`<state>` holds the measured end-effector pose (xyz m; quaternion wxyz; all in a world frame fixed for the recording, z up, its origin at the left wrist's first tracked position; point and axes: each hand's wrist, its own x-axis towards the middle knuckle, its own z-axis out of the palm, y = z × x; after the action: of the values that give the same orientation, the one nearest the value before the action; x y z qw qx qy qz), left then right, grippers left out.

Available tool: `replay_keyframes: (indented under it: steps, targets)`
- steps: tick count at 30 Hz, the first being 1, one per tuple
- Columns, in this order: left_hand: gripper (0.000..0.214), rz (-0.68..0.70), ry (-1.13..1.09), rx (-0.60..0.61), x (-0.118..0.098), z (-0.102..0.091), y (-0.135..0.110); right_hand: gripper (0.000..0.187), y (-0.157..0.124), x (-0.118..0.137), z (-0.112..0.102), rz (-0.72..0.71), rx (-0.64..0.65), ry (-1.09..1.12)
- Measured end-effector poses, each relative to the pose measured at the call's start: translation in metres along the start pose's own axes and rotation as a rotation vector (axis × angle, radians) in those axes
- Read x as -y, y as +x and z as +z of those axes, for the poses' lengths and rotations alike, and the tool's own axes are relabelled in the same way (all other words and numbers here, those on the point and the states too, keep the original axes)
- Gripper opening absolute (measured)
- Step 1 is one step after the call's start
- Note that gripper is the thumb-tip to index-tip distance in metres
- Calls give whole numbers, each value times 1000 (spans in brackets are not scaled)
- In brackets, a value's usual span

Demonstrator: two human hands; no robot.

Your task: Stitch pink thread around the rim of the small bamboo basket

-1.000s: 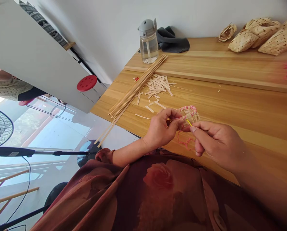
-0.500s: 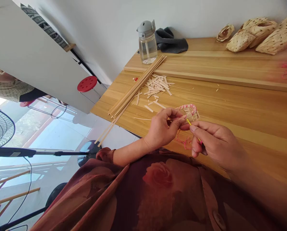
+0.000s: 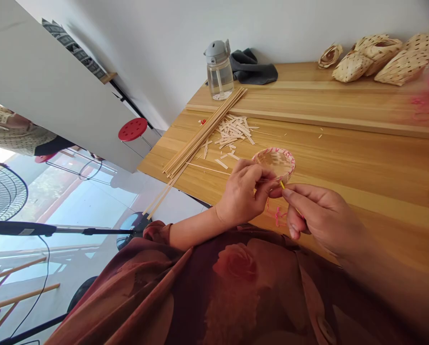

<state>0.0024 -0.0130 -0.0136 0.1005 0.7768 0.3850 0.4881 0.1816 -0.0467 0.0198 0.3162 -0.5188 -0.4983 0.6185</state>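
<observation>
My left hand (image 3: 243, 194) pinches the near rim of a small woven basket (image 3: 275, 162) edged with pink thread, holding it above the wooden table (image 3: 344, 163). My right hand (image 3: 317, 213) is closed on a thin yellow needle (image 3: 282, 184) whose tip meets the basket's rim. Pink thread (image 3: 279, 215) hangs in a loose tangle below the basket, between my two hands.
A bundle of long thin wood strips (image 3: 203, 134) and a heap of short offcuts (image 3: 234, 132) lie at the table's left. A water bottle (image 3: 219, 72), a dark cloth (image 3: 252, 69) and several woven pieces (image 3: 379, 57) sit on the raised back shelf. A red stool (image 3: 133, 129) and fan (image 3: 4, 191) stand on the floor.
The basket has turned so its open mouth faces up towards me. My right hand with the needle has shifted slightly; the view has tilted a little.
</observation>
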Motion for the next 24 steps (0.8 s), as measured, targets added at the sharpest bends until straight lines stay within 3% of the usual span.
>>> replay_keyframes:
  steps: [5,8,12,14,20,24]
  targets:
    - [8,377,232,16,2,-2,-5,45,-15,-9,-7,-21,-14,44]
    - [16,499,305,41,-4,-9,-8,40,-24,-19,-8,-67,4,101]
    - [10,615,361,44,-15,-18,-9,43,-31,-32,-5,-95,87,285]
    - [8,610,324,76,-18,-20,-8,45,-33,-35,-3,-61,118,353]
    - [6,349,-21,359,-15,-21,-1,42,-41,-31,-3,33,151,457]
    - [8,342,-45,447,-16,-24,5,39,-40,-32,-4,3,109,405]
